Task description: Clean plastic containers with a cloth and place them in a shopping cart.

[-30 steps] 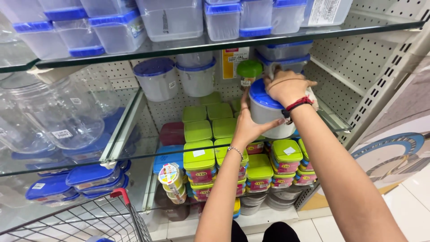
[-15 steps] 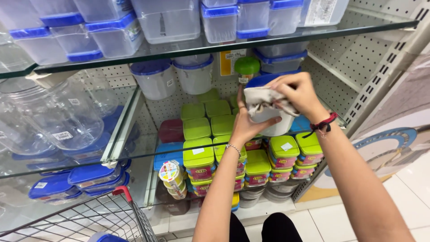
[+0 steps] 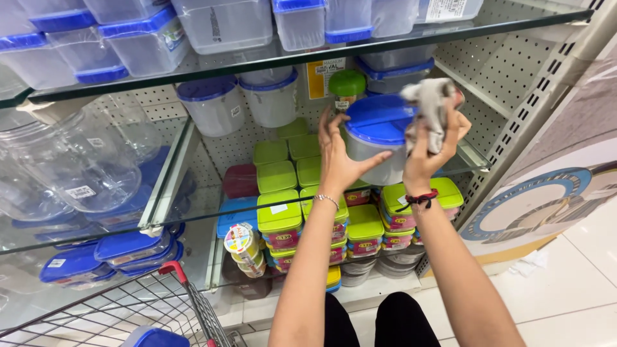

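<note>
My left hand (image 3: pixel 339 157) cups a round translucent container with a blue lid (image 3: pixel 379 138), holding it up in front of the glass shelf (image 3: pixel 193 205). My right hand (image 3: pixel 429 151) is closed around a crumpled grey-white cloth (image 3: pixel 432 106), raised beside the container's right edge at lid height. A bracelet sits on the left wrist and a red and black band on the right.
Blue-lidded tubs (image 3: pixel 215 106) and a green-lidded jar (image 3: pixel 347 87) stand at the shelf's back. Stacks of green-lidded boxes (image 3: pixel 279 215) fill the shelf below. Large clear jars (image 3: pixel 71 167) stand at left. A wire trolley (image 3: pixel 128 315) with a red handle is at bottom left.
The right hand lifted off the blue lid, gathered the cloth and swung it up to the right of the container. The left hand kept holding the container.
</note>
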